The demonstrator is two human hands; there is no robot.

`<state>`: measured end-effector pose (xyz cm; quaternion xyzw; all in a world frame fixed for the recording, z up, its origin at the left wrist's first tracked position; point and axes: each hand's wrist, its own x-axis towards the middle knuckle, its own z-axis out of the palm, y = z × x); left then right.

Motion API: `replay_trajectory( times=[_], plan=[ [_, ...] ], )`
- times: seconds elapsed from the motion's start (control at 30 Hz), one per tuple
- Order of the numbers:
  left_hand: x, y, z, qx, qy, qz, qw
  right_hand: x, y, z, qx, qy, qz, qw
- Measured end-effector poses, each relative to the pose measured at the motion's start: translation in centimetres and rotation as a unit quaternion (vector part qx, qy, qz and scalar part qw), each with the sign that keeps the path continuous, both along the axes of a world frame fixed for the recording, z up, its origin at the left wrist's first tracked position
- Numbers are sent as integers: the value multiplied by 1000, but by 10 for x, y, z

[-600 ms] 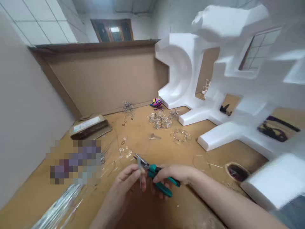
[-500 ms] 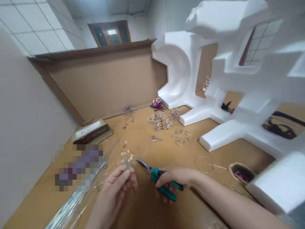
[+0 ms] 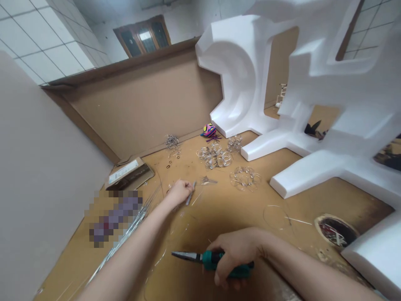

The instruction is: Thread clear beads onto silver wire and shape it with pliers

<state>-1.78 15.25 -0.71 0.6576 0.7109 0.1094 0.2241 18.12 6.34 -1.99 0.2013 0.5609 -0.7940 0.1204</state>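
Currently: right hand (image 3: 235,257) clenches teal-handled pliers (image 3: 212,258) | left hand (image 3: 180,193) grip unclear, beside metal rod (image 3: 189,193)

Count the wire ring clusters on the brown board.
4: a small cluster farthest back on the left, a middle cluster, a right cluster just beside it, and a front cluster nearest the viewer. More may be hidden.

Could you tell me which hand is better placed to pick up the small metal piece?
Left hand, probably: it sits beside the metal piece, while the right hand grips the pliers.
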Motion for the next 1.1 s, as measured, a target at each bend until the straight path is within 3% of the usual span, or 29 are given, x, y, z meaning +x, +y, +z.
replay_trajectory(
  times=[0.1,0.5,0.73,1.1],
  plan=[
    [12,5,-4,12,66,-10,998,-1,1,0,-5,-1,-3,1000],
    [43,3,11,-36,260,-79,962,-1,4,-1,-22,17,-4,1000],
    [46,5,8,-27,270,-132,953,-1,3,0,-24,12,-10,1000],
    [20,14,12,-47,186,-185,964,0,3,1,-19,17,-7,1000]
  ],
)
